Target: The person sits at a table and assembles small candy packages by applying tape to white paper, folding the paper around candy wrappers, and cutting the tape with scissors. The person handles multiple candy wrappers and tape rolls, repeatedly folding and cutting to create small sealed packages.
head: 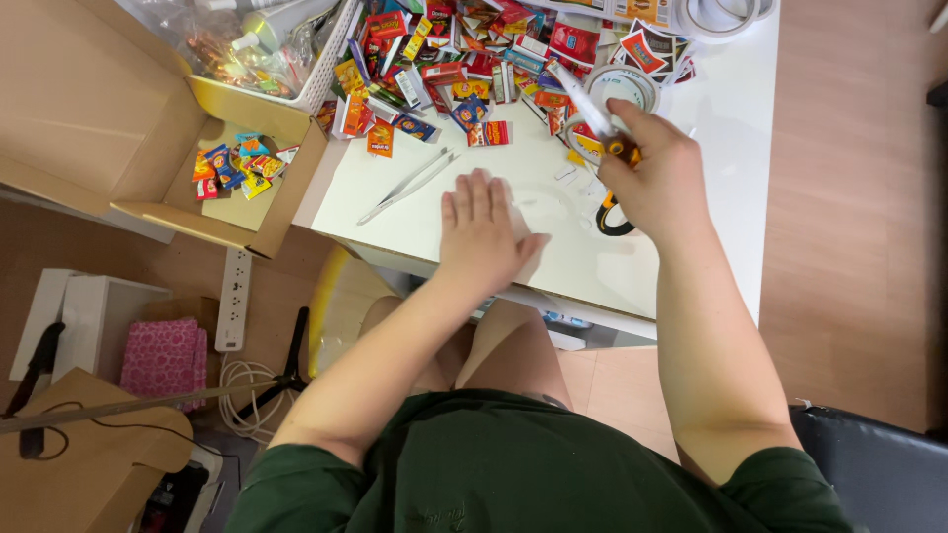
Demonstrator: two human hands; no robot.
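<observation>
Lap: a dark green shirt point(513, 474) fills the near edge, bare knees tucked under the white table point(711, 227).
Left hand: the left hand point(484, 232) lies flat, fingers together, pressing what looks like a clear or white sheet onto the tabletop, probably to stop it sliding; it grips nothing.
Right hand: the right hand point(657, 183) is closed round the orange-and-black-handled scissors point(604, 138), blades pointing away towards the pile.
Beside them: metal tweezers point(410, 185) lie loose, just left of the flat hand.
Further out: a heap of small colourful sachets point(464, 69) covers the far side; rolls of clear tape point(622, 89) sit by the blades.
Off the table: an open cardboard box point(232, 192) holds a few more sachets.
</observation>
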